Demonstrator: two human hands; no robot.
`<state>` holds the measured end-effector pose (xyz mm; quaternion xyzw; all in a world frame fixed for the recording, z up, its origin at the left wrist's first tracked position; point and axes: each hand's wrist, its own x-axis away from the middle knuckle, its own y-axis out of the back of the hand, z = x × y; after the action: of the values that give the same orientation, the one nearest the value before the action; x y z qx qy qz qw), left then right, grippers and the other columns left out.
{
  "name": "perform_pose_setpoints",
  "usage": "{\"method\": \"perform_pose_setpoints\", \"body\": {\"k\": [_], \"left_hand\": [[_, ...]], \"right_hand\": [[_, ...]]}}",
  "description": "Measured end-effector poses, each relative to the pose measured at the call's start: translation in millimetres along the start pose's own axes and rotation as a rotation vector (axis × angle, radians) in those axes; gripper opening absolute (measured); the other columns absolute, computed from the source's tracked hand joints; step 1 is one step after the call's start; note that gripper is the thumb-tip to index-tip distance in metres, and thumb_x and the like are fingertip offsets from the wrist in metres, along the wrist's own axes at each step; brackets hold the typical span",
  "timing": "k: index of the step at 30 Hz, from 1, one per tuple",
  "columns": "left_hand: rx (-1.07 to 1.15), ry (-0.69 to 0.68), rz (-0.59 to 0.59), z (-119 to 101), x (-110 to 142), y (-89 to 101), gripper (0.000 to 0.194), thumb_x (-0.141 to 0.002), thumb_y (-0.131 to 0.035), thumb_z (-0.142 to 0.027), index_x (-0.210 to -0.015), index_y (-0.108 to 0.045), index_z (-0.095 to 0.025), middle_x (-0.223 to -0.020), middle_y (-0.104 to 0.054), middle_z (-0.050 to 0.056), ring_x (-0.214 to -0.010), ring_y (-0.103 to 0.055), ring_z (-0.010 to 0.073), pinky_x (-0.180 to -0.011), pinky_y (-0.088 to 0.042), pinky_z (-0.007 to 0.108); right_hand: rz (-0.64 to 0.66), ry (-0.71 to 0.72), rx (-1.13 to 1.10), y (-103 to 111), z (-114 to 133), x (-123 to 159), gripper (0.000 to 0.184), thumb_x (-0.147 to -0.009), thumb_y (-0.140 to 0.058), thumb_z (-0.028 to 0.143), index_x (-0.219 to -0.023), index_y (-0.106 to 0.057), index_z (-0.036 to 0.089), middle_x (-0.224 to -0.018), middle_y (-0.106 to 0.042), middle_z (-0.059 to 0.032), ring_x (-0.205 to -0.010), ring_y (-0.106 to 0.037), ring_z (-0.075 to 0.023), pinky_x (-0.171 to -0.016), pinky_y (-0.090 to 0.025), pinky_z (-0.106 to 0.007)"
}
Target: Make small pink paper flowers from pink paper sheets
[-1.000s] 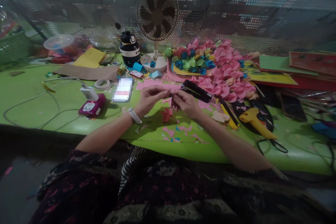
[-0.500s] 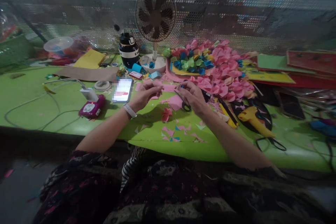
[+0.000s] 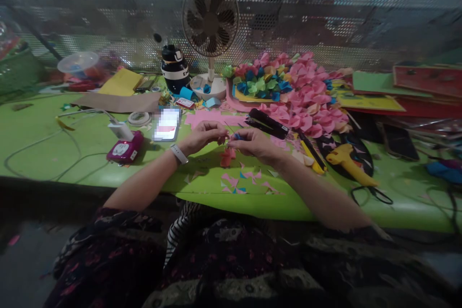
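My left hand (image 3: 206,135), with a white band at the wrist, is closed in a pinch over the middle of the table; what its fingertips hold is too small to make out. Close to it on the right, my right hand (image 3: 254,145) is closed around a small blue piece (image 3: 237,137) that looks like paper. A thin line sticks up between the fingertips. Just below the hands lies a folded pink paper flower (image 3: 227,157). Behind them are a flat pink paper strip (image 3: 202,118) and a black stapler (image 3: 269,123).
Pink paper flowers (image 3: 306,91) are heaped at the back right. A yellow glue gun (image 3: 350,166) and a yellow cutter (image 3: 312,154) lie right. Left are a lit phone (image 3: 168,124), a purple power adapter (image 3: 126,148) and cables. A fan (image 3: 210,19) and a bottle (image 3: 175,70) stand behind.
Both hands have come closer together and lower, the right one moving left and toward me. The black stapler now shows fully. A dark loop handle under my right hand is out of sight.
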<state>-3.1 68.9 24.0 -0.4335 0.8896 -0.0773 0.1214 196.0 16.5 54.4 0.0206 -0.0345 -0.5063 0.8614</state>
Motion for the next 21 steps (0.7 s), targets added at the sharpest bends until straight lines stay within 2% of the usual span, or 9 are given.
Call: {"method": "perform_pose_setpoints", "body": {"k": [2, 5, 9, 12, 21], "left_hand": [[0.034, -0.002, -0.042, 1.1, -0.6, -1.3, 0.034, -0.070, -0.084, -0.047, -0.074, -0.073, -0.015, -0.065, -0.066, 0.001, -0.057, -0.058, 0.0082, -0.060, -0.047, 0.022], [0.045, 0.007, -0.097, 1.0, -0.2, -5.8, 0.039, -0.076, -0.077, -0.054, -0.083, -0.076, -0.015, -0.072, -0.070, 0.003, -0.064, -0.063, 0.0098, -0.064, -0.050, 0.023], [-0.067, 0.041, -0.044, -0.9, 3.7, -15.2, 0.033, -0.073, -0.082, -0.042, -0.093, -0.076, -0.016, -0.093, -0.076, 0.008, -0.083, -0.069, 0.0152, -0.077, -0.054, 0.028], [-0.161, 0.040, -0.058, -1.4, 6.0, -20.3, 0.034, -0.075, -0.081, -0.038, -0.101, -0.076, -0.017, -0.101, -0.076, 0.009, -0.092, -0.070, 0.0173, -0.081, -0.055, 0.031], [-0.237, 0.018, -0.080, -0.2, 6.1, -21.4, 0.028, -0.081, -0.074, -0.039, -0.096, -0.074, -0.016, -0.097, -0.076, 0.009, -0.091, -0.071, 0.0175, -0.080, -0.057, 0.032]], "right_hand": [[-0.074, 0.021, -0.075, -2.1, -2.2, -2.2, 0.031, -0.069, -0.081, 0.044, -0.073, -0.064, 0.018, -0.046, -0.040, 0.0097, -0.041, -0.026, -0.0042, -0.042, -0.014, -0.023], [-0.261, 0.080, -0.211, -0.9, -4.5, -7.2, 0.034, -0.067, -0.083, 0.045, -0.074, -0.062, 0.019, -0.044, -0.040, 0.0105, -0.038, -0.028, -0.0043, -0.039, -0.016, -0.022], [-0.444, 0.127, -0.304, 4.7, -5.2, -13.0, 0.040, -0.063, -0.086, 0.047, -0.073, -0.059, 0.019, -0.042, -0.039, 0.0120, -0.034, -0.026, -0.0028, -0.036, -0.017, -0.021], [-0.481, 0.139, -0.312, 6.3, -5.2, -14.3, 0.043, -0.060, -0.088, 0.046, -0.069, -0.056, 0.020, -0.042, -0.039, 0.0121, -0.032, -0.027, -0.0022, -0.035, -0.017, -0.020], [-0.481, 0.128, -0.207, 1.8, -4.7, -12.2, 0.041, -0.066, -0.083, 0.052, -0.076, -0.061, 0.019, -0.045, -0.041, 0.0106, -0.035, -0.028, -0.0035, -0.035, -0.019, -0.021]]}}
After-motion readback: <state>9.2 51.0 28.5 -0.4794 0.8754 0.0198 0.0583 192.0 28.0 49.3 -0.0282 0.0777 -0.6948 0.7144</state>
